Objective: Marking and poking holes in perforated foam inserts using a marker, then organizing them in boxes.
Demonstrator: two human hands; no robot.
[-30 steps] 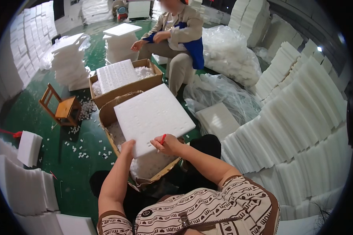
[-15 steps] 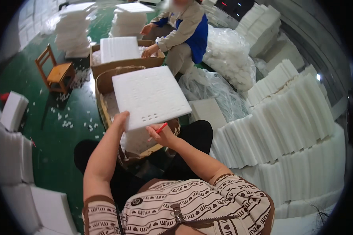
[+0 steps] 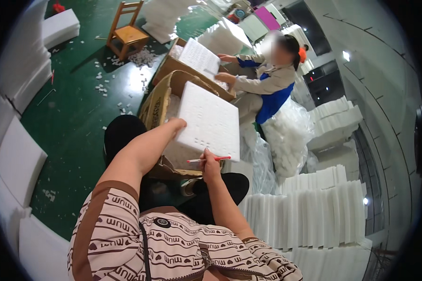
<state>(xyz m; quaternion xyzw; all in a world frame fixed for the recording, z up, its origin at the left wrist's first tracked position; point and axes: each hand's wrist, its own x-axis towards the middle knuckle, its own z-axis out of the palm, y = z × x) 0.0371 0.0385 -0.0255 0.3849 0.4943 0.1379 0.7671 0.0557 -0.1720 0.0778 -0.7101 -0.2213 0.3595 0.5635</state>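
A white foam board (image 3: pixel 210 117) with small holes across its face is tilted over an open cardboard box (image 3: pixel 160 104). My left hand (image 3: pixel 175 125) grips the board's left edge, its fingers hidden underneath. At the near edge, my right hand (image 3: pixel 211 165) is closed around a red-and-white pen (image 3: pixel 223 158); its thumb lies against the board's edge. A cluster of open holes shows near that corner. White bits of foam lie inside the box, partly hidden by the board and my arm.
Across from me a co-worker (image 3: pixel 272 89) handles another foam board (image 3: pixel 198 57) over a second box. Stacked foam sheets (image 3: pixel 305 218) stand at right, more foam blocks (image 3: pixel 16 157) at left. A wooden chair (image 3: pixel 129 33) and scattered foam bits (image 3: pixel 144 57) are on the green floor.
My view has swung and tilted, so the scene appears rotated and shifted. My left hand still grips the board. The pen in my right hand now lies more level across the fingers.
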